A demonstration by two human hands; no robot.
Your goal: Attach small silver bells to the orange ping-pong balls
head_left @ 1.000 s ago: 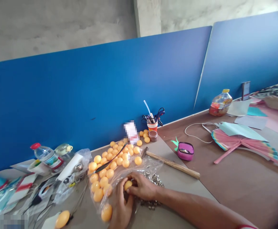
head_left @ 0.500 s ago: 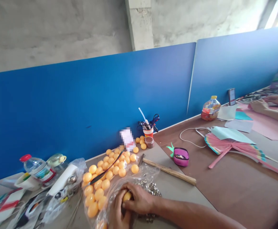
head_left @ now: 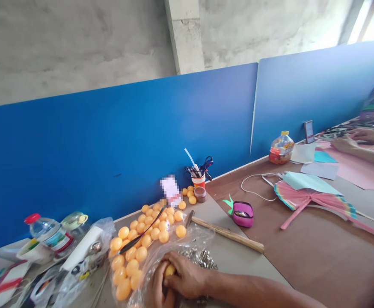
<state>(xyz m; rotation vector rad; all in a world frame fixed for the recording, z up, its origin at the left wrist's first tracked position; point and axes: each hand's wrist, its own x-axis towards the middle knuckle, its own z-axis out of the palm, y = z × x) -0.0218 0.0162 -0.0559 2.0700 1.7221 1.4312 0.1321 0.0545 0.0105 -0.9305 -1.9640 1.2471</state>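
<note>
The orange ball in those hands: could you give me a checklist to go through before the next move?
1. Orange ball held: ok, between left hand and right hand.
2. Ball undamaged: cannot tell, mostly hidden by the grip.
3. Hammer clear of the hands: ok, it lies apart, beyond them.
4. Metal pieces close by: ok, piled beside the right hand.
5. Clear plastic away from the hands: not ok, it lies right by the left hand.

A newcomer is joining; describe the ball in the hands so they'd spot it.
Below the blue partition, find the spread of orange balls. At its lower right, the left hand and right hand meet. The ball between them is the only one held.
</note>
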